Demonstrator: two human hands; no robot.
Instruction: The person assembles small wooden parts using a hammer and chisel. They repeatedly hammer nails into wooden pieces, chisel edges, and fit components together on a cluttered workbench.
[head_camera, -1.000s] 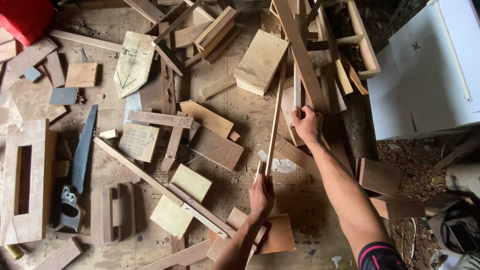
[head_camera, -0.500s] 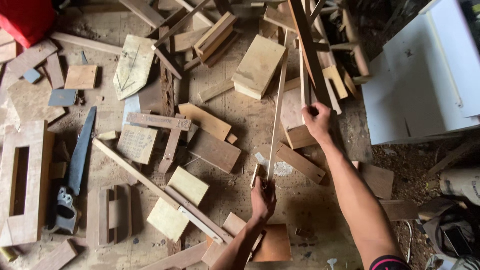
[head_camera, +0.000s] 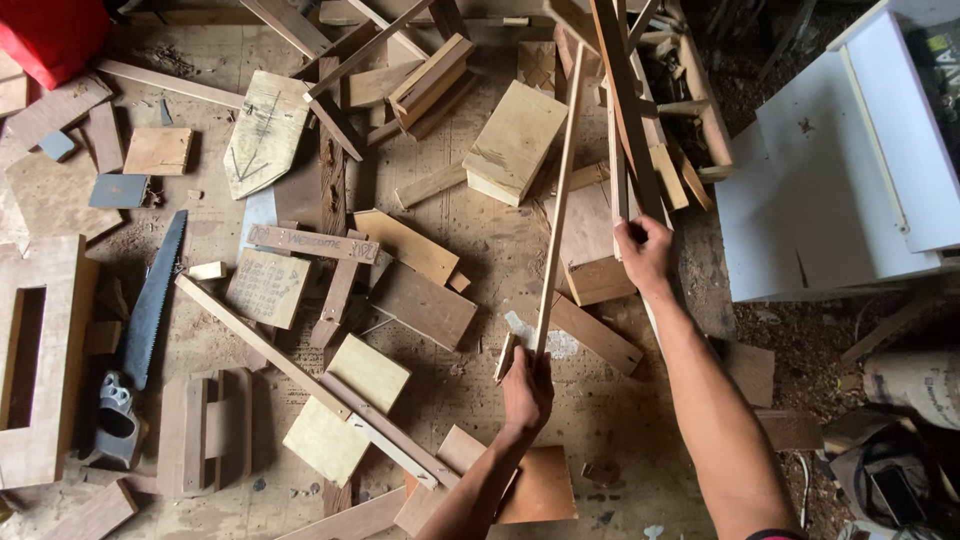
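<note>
Here the left hand (head_camera: 524, 388) grips the thin strip (head_camera: 558, 190), running toward twelve o'clock; the right hand (head_camera: 645, 250) clasps another slat (head_camera: 618, 170) at two o'clock.

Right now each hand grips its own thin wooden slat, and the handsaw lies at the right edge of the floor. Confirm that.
Not quite. The left hand and the right hand do each grip a thin wooden slat, but the handsaw lies at the left side of the floor, beside the wooden frame, not the right. The head view shows this.
</note>
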